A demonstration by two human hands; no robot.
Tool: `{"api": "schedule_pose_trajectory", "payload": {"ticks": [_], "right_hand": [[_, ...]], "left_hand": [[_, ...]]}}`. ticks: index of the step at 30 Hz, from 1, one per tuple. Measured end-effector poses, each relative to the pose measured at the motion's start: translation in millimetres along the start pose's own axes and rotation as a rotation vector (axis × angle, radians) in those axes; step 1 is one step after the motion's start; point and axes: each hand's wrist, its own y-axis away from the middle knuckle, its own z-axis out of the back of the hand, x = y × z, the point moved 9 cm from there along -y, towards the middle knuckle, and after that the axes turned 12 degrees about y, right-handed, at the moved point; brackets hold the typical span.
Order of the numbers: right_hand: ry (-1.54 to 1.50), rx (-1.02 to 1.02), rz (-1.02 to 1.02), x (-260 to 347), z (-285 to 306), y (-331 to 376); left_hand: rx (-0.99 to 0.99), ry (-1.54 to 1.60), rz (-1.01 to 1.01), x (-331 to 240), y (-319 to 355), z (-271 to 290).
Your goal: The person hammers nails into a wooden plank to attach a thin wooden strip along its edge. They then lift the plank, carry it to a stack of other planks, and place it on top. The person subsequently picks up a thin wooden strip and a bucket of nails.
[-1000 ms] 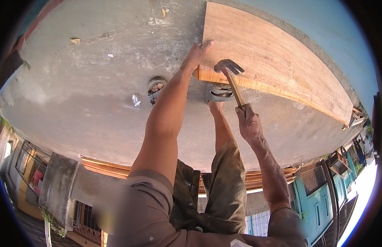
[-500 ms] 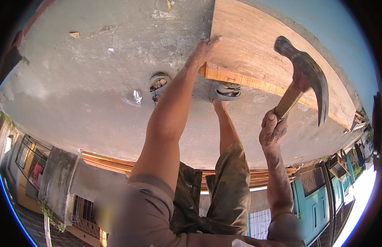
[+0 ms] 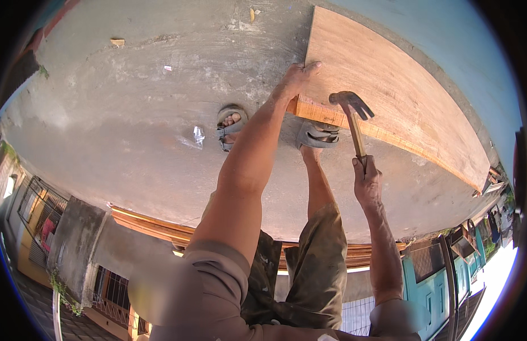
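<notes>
We see the wooden board [image 3: 388, 108] lying in the upper right of the frame, our left hand [image 3: 297, 77] pressing its corner with fingers spread, our right hand [image 3: 367, 182] wrapped around the hammer [image 3: 352, 111] whose head rests on the edge strip, so we judge the nailing is not finished.

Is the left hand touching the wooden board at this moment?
Touching. The head view shows the left hand pressed on the near corner of the wooden board, fingers spread over its face and no gap visible.
</notes>
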Motion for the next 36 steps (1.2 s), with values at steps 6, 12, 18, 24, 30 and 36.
{"api": "schedule_pose_trajectory", "payload": {"ticks": [6,12,18,24,30,36], "right_hand": [[0.047,0.061,-0.057,-43.5,-56.8,14.5],[-0.098,0.09,-0.089,-45.1,-35.8,2.1],[-0.136,0.072,-0.08,-47.2,-41.1,5.5],[-0.279,0.036,-0.139,-45.8,-51.7,13.0],[-0.312,0.085,-0.213,-42.1,-52.1,25.7],[-0.384,0.181,-0.276,-39.1,-42.4,29.8]], "left_hand": [[-0.003,-0.042,-0.047,-8.6,12.0,-15.2],[-0.683,-0.012,-0.414,7.9,99.3,27.2],[-0.905,-0.035,-0.047,181.9,193.9,109.5],[-0.58,-0.842,-0.156,120.2,112.6,143.5],[-0.395,-1.261,-0.143,131.7,94.5,113.4],[-0.37,-0.892,0.126,124.9,119.9,122.9]]}}
